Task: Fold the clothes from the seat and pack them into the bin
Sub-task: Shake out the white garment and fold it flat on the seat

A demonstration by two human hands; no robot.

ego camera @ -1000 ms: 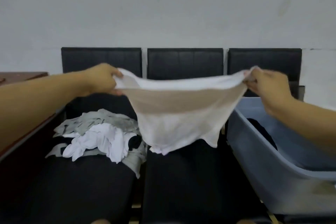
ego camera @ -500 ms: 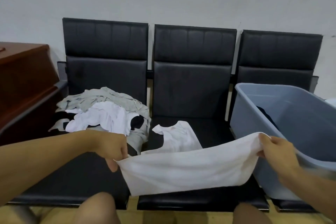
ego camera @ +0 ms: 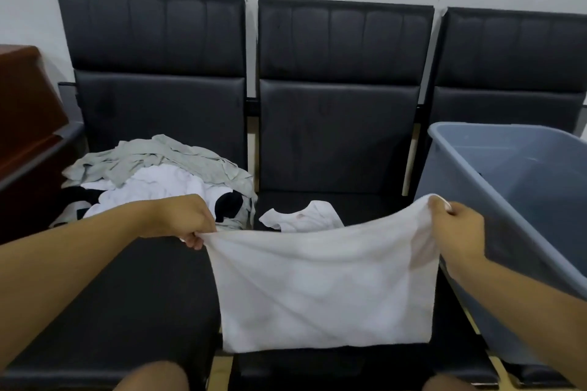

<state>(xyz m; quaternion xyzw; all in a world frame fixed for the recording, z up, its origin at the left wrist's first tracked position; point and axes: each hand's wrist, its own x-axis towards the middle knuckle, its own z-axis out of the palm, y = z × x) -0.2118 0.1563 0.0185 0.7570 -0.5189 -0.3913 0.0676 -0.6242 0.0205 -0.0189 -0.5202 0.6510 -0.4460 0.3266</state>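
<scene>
A white shirt (ego camera: 320, 289) hangs stretched between my hands above the front of the middle black seat (ego camera: 374, 206), its lower edge level with the seat's front. Its neck end lies on the cushion behind. My left hand (ego camera: 187, 219) pinches the left top corner of the shirt. My right hand (ego camera: 457, 232) grips the right top corner beside the bin. The grey-blue plastic bin (ego camera: 460, 136) stands tilted on the right seat with something dark inside. A pile of grey, white and black clothes (ego camera: 165, 174) lies on the left seat.
A brown wooden desk (ego camera: 22, 111) stands at the far left against the left seat. Three black padded chairs stand in a row along a white wall. My knees (ego camera: 152, 376) show at the bottom edge.
A second ago I held the shirt up high in front of the backrests. It has come down over the middle seat, and its front part now hangs lower and flatter than half a second ago.
</scene>
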